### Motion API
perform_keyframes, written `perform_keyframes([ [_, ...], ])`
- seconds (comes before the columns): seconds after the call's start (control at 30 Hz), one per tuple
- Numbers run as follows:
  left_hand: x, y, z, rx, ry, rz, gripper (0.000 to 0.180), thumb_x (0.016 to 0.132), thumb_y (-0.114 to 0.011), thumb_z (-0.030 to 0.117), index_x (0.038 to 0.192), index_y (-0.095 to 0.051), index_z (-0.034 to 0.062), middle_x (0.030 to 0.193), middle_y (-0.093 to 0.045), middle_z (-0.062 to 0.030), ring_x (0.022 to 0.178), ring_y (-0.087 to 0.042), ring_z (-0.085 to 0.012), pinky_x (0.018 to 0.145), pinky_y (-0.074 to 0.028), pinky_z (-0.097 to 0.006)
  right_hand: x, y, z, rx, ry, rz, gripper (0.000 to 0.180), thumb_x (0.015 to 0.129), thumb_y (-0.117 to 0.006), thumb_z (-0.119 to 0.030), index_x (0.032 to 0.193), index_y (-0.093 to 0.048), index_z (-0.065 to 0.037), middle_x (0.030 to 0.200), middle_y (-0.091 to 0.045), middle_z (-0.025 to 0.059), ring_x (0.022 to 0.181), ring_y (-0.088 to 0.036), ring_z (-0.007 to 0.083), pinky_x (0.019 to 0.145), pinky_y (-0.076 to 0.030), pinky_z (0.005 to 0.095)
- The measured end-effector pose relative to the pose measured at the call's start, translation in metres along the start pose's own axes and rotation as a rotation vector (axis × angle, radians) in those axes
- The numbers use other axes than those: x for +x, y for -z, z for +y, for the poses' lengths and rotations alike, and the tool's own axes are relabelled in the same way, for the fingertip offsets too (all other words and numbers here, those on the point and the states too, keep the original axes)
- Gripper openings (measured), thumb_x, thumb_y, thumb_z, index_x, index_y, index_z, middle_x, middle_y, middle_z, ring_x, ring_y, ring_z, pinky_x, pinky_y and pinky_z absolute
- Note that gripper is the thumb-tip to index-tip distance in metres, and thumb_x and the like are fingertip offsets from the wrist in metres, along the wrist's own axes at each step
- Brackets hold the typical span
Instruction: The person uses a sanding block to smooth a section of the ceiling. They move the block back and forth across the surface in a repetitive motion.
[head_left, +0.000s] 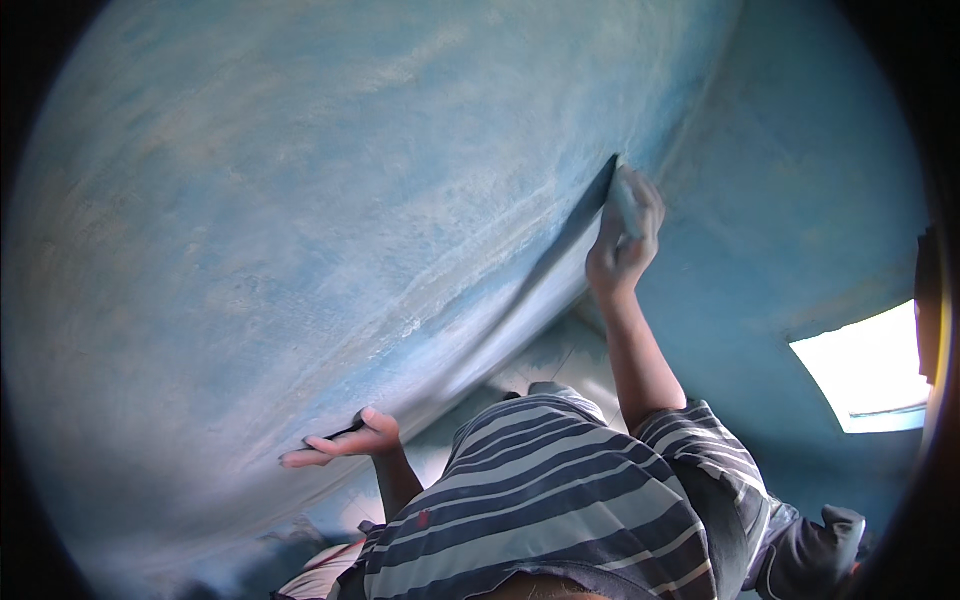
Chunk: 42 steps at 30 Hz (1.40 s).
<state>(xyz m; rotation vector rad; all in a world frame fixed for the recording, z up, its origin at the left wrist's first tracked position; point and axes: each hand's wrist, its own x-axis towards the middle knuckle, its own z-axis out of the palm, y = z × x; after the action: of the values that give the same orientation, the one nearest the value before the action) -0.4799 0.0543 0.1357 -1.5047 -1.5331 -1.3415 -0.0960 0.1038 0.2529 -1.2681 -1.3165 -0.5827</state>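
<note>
Dim and bluish overall
Glaring white at the opening (865,370), darkly shadowed beside the right fingers (649,200), bent and blackened toward the edges

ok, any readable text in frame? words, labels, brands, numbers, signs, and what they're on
None readable.
Mottled blue surface: no lettering visible.
Striped shirt: no lettering visible; its small red mark is too small and blurred to make out.

Blue wall (300,220) blocking ahead, open gap between wall and striped torso (550,480), forearms (640,345) flanking it
</note>
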Motion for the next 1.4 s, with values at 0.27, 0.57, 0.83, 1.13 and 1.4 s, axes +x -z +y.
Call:
perform_keyframes([
  [0.27,0.001,0.003,0.001,-0.008,0.039,-0.031,0.089,0.090,-0.051,0.043,0.156,-0.014,-0.0048,0.163,0.013,-0.0384,0.151,0.015,-0.0546,0.113,0.007,-0.073,0.001,0.001,0.000,0.115,-0.318,0.013,0.014,0.085,-0.065,0.009,0.093,-0.062,-0.002,0.125,-0.066,0.0211,0.121,-0.061,0.0405,0.100,-0.050,0.0483],
  [0.57,0.001,0.005,-0.001,-0.025,0.024,-0.045,0.089,0.089,-0.054,0.039,0.155,-0.014,-0.0059,0.163,0.011,-0.0371,0.151,0.013,-0.0538,0.112,0.007,-0.072,0.006,0.004,-0.001,-0.045,0.011,-0.036,0.016,0.086,-0.064,0.009,0.098,-0.062,-0.001,0.125,-0.067,0.0177,0.125,-0.057,0.0448,0.106,-0.044,0.0500],
  [0.83,0.000,0.007,-0.007,-0.046,0.041,-0.065,0.095,0.088,-0.057,0.046,0.157,-0.012,-0.0020,0.163,0.014,-0.0366,0.151,0.017,-0.0527,0.111,0.011,-0.074,0.000,0.002,-0.006,0.009,-0.045,-0.025,0.023,0.084,-0.062,0.010,0.103,-0.065,-0.002,0.125,-0.067,0.0188,0.124,-0.057,0.0433,0.105,-0.045,0.0492],
  [1.13,0.004,0.009,-0.004,-0.025,0.036,-0.059,0.096,0.092,-0.057,0.055,0.157,-0.014,0.0001,0.164,0.011,-0.0351,0.152,0.014,-0.0532,0.111,0.007,-0.076,0.000,0.002,-0.014,0.041,0.016,-0.010,0.022,0.081,-0.062,0.011,0.098,-0.063,-0.003,0.123,-0.069,0.0182,0.121,-0.060,0.0425,0.103,-0.046,0.0481],
  [1.4,0.005,0.010,-0.002,-0.056,0.008,-0.042,0.088,0.093,-0.059,0.045,0.155,-0.020,-0.0032,0.165,0.007,-0.0336,0.152,0.008,-0.0537,0.113,0.002,-0.074,0.008,0.006,-0.005,0.003,-0.045,0.028,0.030,0.081,-0.059,0.013,0.108,-0.065,0.001,0.123,-0.069,0.0183,0.119,-0.061,0.0420,0.101,-0.047,0.0468],
])
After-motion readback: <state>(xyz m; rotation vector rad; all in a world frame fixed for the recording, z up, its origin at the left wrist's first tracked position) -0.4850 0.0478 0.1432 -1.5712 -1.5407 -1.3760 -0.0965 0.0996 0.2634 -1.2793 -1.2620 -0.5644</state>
